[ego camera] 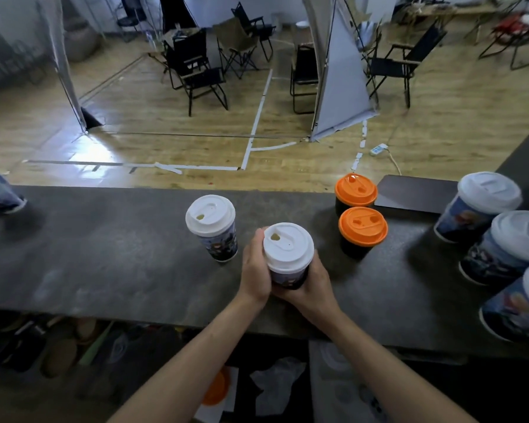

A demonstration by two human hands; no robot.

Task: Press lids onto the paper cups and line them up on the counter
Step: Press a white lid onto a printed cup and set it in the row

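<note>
Paper cup [287, 277] with white lid [288, 244], at middle of counter [104, 254]; wrapped by left hand [255, 270] and right hand [315, 285], both curled round body. Probably steadying it for lining up just beside other white-lidded cup [211, 218].

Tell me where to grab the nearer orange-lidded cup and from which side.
Best grip the dark wall of the nearer orange-lidded cup, under its overhanging lid, from the near side: it stands upright, and the other orange-lidded cup crowds its far side.
</note>
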